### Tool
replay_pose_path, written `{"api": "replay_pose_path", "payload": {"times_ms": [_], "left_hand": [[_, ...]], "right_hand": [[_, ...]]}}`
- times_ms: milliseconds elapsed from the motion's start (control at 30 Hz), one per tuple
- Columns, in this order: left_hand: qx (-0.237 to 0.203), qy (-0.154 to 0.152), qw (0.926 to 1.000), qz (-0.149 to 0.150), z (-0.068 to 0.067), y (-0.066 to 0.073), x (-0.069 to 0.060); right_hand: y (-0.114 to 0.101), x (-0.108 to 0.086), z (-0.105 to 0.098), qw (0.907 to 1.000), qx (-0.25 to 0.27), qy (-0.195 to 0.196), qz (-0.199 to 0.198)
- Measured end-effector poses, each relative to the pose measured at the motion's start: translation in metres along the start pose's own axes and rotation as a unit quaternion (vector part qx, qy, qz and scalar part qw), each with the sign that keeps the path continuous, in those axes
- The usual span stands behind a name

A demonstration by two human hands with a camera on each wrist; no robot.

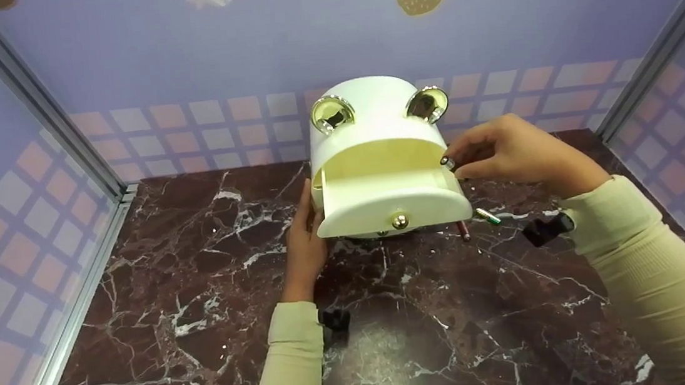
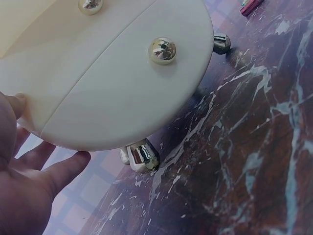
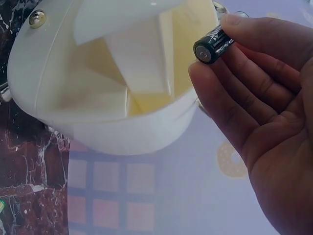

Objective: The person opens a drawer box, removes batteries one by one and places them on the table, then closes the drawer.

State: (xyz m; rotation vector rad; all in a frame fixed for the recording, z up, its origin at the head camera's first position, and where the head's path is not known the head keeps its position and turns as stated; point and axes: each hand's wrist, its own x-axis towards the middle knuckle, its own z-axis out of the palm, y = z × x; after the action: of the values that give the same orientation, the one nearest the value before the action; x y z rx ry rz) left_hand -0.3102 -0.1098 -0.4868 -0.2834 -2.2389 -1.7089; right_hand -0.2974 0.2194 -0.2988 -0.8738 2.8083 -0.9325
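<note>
A white rounded drawer box (image 1: 371,98) stands on the marble-look table with its upper drawer (image 1: 394,209) pulled out. My right hand (image 1: 511,151) pinches a small dark battery (image 3: 213,45) between thumb and fingertips, beside the drawer's right edge. In the right wrist view the battery's flat end faces the camera. My left hand (image 1: 306,240) rests against the box's left side, its thumb on the front edge and its other fingers spread (image 2: 68,169) along the side. A green and gold battery (image 1: 488,216) and a dark red battery (image 1: 463,231) lie at the box's right.
Two round gold ears (image 1: 332,114) stick up from the box top. Gold knobs (image 2: 162,50) sit on the drawer fronts, and shiny metal feet (image 2: 142,155) carry the box. A patterned wall (image 1: 328,43) stands close behind, with side panels left and right.
</note>
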Motion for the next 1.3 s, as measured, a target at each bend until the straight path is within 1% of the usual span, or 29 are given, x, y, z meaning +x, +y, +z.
{"api": "replay_pose_path", "payload": {"times_ms": [67, 167, 300, 367, 400, 500, 633, 833, 1033, 1100, 1167, 1300], "left_hand": [[0.003, 0.001, 1.0000, -0.006, 0.000, 0.000, -0.001], [0.002, -0.001, 1.0000, -0.006, 0.001, 0.001, 0.000], [-0.001, -0.010, 0.9999, -0.013, 0.001, 0.001, 0.000], [-0.006, -0.014, 0.9998, -0.016, 0.001, 0.001, 0.000], [-0.007, -0.016, 0.9997, -0.016, 0.001, 0.001, 0.000], [-0.012, -0.016, 0.9997, -0.009, 0.000, 0.002, 0.001], [-0.008, -0.008, 0.9999, -0.002, -0.002, 0.002, 0.001], [-0.013, -0.002, 0.9999, 0.011, -0.004, 0.001, 0.001], [-0.017, -0.007, 0.9998, 0.003, -0.003, 0.001, 0.001], [-0.018, -0.009, 0.9998, -0.002, -0.003, 0.004, 0.001], [-0.018, -0.013, 0.9997, -0.006, -0.006, 0.015, -0.002], [-0.023, -0.026, 0.9992, -0.020, -0.010, 0.036, -0.008]], "right_hand": [[0.003, -0.002, 0.001, 1.0000, 0.001, 0.004, 0.003], [0.007, -0.006, 0.000, 0.9999, 0.000, 0.014, 0.001], [0.015, -0.009, 0.000, 0.9998, 0.003, 0.020, -0.010], [0.019, -0.011, 0.001, 0.9997, 0.001, 0.023, -0.008], [0.021, -0.012, 0.002, 0.9997, 0.000, 0.024, -0.005], [0.028, -0.015, 0.005, 0.9992, -0.001, 0.034, 0.020], [0.038, -0.017, 0.010, 0.9977, 0.007, 0.044, 0.051], [0.056, -0.020, 0.022, 0.9955, 0.038, 0.050, 0.071], [0.073, -0.024, 0.034, 0.9938, 0.045, 0.061, 0.081], [0.077, -0.024, 0.037, 0.9934, 0.040, 0.068, 0.083], [0.080, -0.026, 0.040, 0.9917, 0.045, 0.074, 0.095], [0.085, -0.028, 0.044, 0.9873, 0.071, 0.080, 0.117]]}}
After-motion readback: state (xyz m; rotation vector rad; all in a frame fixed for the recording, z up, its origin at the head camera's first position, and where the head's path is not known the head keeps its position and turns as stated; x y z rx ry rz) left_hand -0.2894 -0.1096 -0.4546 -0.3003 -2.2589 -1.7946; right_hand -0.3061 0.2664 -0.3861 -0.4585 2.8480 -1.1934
